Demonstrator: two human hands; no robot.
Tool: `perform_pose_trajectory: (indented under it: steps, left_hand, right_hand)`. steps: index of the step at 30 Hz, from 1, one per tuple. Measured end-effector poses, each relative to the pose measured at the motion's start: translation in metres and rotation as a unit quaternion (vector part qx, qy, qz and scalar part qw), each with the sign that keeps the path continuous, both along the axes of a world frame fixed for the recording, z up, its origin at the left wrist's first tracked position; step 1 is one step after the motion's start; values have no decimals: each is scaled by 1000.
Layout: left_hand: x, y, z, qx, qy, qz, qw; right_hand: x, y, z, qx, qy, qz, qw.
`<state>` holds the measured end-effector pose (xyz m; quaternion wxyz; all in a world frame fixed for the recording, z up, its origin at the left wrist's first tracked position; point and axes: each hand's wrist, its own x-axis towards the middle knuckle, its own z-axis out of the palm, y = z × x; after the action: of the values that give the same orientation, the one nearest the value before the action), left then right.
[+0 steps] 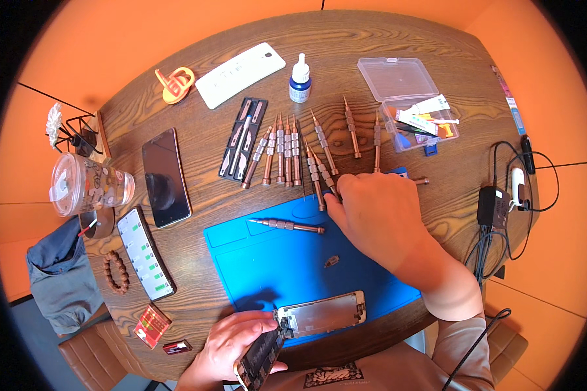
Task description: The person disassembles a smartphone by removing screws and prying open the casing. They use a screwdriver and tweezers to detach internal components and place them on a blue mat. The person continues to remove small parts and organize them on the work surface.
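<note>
My left hand [232, 339] holds an opened smartphone body [261, 359] tilted up near the table's front edge. Its detached screen panel [323, 315] stretches out to the right, inner side up, still joined at the hinge-like end by what look like flex cables. My right hand [379, 220] reaches over the blue silicone work mat [269, 264], thumb and fingers closed at the handle end of a bronze precision screwdriver [325, 173]. Another precision screwdriver [315, 178] lies right beside it. One more screwdriver [288, 225] rests on the mat, with a small metal part [331, 261] nearer me.
Several screwdrivers [280, 151] lie beyond the mat beside a craft-knife blade set [242, 139]. Farther back are a blue bottle [300, 88], a white phone back [239, 76] and an open plastic case [396, 80]. A lidded cup [93, 185] and phones [167, 178] occupy the left; cables [484, 254] the right.
</note>
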<state>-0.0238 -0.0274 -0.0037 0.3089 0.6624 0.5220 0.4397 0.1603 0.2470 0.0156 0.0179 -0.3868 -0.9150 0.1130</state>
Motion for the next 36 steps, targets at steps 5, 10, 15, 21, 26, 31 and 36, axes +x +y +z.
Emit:
perform_pose_trajectory:
  steps: [5, 10, 15, 21, 26, 31, 36]
  left_hand:
    - [0, 0, 1, -8, -4, 2, 1000]
    - [0, 3, 4, -13, -2, -3, 1000]
    - [-3, 1, 7, -39, -16, -14, 999]
    - [1, -5, 16, -73, 28, 28, 997]
    - [0, -8, 27, -103, 63, 43, 992]
    - [-4, -16, 32, -159, 7, 40, 986]
    - [-13, -24, 32, -204, -64, 16, 977]
  right_hand:
    - [-1, 3, -4, -12, 5, -25, 1000]
    - [8, 8, 39, -102, 122, -39, 987]
    - [34, -12, 78, -437, 367, -104, 815]
    - [26, -40, 32, -520, 279, 70, 805]
    - [9, -69, 16, -401, 159, 109, 896]
    - [5, -97, 0, -81, 130, 163, 975]
    - [12, -116, -8, -11, 74, 198, 977]
